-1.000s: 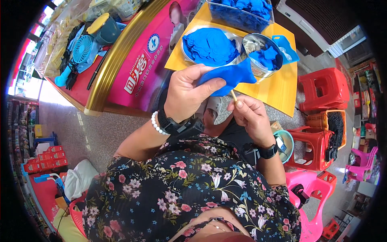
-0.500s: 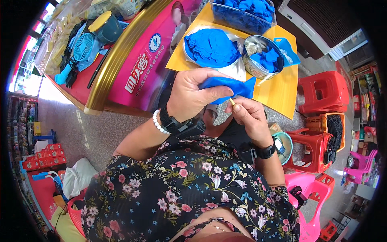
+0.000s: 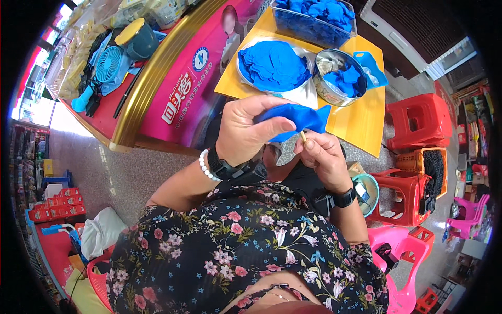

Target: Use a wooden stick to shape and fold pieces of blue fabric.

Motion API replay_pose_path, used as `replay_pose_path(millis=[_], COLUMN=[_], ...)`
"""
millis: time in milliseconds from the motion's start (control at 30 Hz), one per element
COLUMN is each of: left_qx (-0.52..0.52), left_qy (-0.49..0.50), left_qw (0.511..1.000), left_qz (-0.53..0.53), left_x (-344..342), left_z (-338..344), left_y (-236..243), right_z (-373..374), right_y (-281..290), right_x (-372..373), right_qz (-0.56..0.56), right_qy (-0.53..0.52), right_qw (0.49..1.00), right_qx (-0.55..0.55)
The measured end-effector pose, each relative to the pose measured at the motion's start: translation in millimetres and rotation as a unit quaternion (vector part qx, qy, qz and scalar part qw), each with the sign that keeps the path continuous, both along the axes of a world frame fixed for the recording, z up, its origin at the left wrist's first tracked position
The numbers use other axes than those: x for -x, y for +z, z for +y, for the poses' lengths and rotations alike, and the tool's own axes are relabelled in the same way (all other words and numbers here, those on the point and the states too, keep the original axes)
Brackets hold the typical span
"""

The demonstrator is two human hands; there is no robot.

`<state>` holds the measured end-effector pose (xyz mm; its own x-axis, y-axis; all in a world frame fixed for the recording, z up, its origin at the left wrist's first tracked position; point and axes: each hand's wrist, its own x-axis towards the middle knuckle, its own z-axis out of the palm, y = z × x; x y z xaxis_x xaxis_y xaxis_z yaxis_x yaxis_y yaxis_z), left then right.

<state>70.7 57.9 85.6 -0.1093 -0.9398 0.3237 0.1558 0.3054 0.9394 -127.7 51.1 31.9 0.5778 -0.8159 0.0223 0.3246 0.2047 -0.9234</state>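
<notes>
My left hand point(image 3: 236, 128) pinches a thin blue cloth-like piece point(image 3: 294, 113) between thumb and fingers, in front of the yellow table. The piece is bent, and its right end flares out past the thumb. Close below it, my right hand point(image 3: 328, 158) grips a short, pale, wooden-looking stick point(image 3: 303, 136) between thumb and forefinger. The stick's upper tip meets the piece's lower edge; whether it is fixed to it I cannot tell. Beyond my hands, a white bowl point(image 3: 240, 69) carries a heap of matching blue pieces point(image 3: 274, 63).
On the yellow table point(image 3: 361, 123) stand a clear tub point(image 3: 314, 35) of blue pieces, a round tin point(image 3: 339, 98) with blue and whitish bits, and a blue scoop-like tray point(image 3: 377, 78). A gold-edged pink counter point(image 3: 180, 112) is at left, red stools point(image 3: 418, 121) at right.
My left thumb has drawn back a little to the left along the blue piece. The piece now curls and flares more at its right end, and more of the stick shows.
</notes>
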Motion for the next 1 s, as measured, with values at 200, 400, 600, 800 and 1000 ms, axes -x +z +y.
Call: replay_pose_path(millis=[200, 400, 600, 800, 1000], left_qx=[0.016, -0.002, 0.038, 0.052, 0.136], left_qy=[0.029, 0.075, 0.055, 0.064, 0.101], left_qw=[0.999, 0.997, 0.998, 0.997, 0.972], left_qz=[0.02, -0.035, 0.015, -0.004, -0.162], left_x=[3.8, 10.9, 19.8, 15.9, 10.4], left_z=[-2.3, 5.5, -2.0, -10.9, -14.9], left_y=[-10.2, -17.1, -12.7, -16.0, -14.9], right_z=[-0.2, 4.7, 1.5, 4.4, 3.4], right_y=[-3.9, -2.6, 3.9, 0.8, 5.8], right_x=[3.5, 7.1, 8.8, 2.0, -5.8], right_qz=[-0.007, -0.117, -0.046, 0.001, 0.01], right_qy=[0.012, 0.005, -0.042, -0.05, -0.093], right_qw=[1.0, 0.992, 0.998, 0.999, 0.996], right_qx=[-0.01, -0.048, -0.027, -0.007, 0.005])
